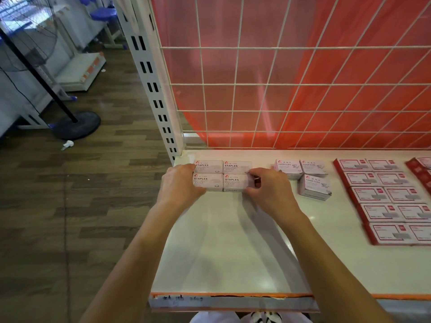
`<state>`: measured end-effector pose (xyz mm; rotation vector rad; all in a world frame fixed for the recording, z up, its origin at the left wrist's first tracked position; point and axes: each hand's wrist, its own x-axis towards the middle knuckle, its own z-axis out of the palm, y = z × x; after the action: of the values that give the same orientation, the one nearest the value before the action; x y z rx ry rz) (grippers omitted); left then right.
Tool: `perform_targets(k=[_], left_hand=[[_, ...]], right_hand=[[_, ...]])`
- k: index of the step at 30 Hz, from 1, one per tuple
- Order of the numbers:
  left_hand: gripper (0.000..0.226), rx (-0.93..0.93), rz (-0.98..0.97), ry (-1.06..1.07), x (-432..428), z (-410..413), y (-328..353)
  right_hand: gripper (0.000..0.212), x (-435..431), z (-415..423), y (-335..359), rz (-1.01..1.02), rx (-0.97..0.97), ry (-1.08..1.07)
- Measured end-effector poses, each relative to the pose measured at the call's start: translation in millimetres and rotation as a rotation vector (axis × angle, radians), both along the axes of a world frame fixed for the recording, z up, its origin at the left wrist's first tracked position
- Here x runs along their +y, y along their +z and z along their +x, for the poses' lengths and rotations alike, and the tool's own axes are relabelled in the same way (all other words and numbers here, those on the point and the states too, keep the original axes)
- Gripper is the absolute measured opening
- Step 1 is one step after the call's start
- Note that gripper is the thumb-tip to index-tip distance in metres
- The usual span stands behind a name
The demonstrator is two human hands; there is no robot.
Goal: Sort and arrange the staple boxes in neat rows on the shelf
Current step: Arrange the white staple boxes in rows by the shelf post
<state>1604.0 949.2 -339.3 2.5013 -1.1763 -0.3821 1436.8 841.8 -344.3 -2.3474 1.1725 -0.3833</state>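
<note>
White shelf (233, 241), back-left corner: four staple boxes (222, 176) sit in a tight two-by-two block, left grip (182, 183) and right grip (268, 187) curled round its opposite ends. Small, stiff cartons, probably dense yet easy to slide, best held by their sides; paper-clip boxes (303, 173) stand nearby.

Got both bare arms stretched forward here. Left hand (180, 184) and right hand (271, 188) are knuckles up, fingers curled, gripping the boxes (222, 177) from either side.

glossy smooth shelf (221, 241), matt cardboard staple boxes (222, 176), white wire grid (279, 85), wood-look floor (81, 194).
</note>
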Motion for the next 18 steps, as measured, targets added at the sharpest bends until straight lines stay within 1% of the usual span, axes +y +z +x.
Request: perform_targets(k=[7,10,13,14,16,17,18], left_hand=[[0.033,-0.033,-0.028,-0.009,4,-4,1],[0.032,-0.029,-0.03,-0.002,4,-3,0],[0.034,-0.029,-0.034,-0.001,4,-3,-1],[0.037,-0.021,-0.038,0.001,5,-3,-2],[0.053,-0.009,-0.041,-0.004,5,-2,-2],[0.062,-0.003,-0.032,-0.013,5,-2,-2],[0.069,0.011,-0.024,-0.022,5,-3,-1]], right_hand=[[0.016,3,-2,1,-0.034,0.047,-0.005],[0.009,8,1,4,-0.047,0.071,0.0],[0.009,10,3,6,-0.041,0.078,-0.024],[0.009,10,3,6,-0.038,0.076,-0.033],[0.013,8,2,5,-0.035,0.077,-0.022],[0.017,6,2,4,-0.029,0.079,-0.004],[0.026,5,2,1,-0.024,0.083,0.017]])
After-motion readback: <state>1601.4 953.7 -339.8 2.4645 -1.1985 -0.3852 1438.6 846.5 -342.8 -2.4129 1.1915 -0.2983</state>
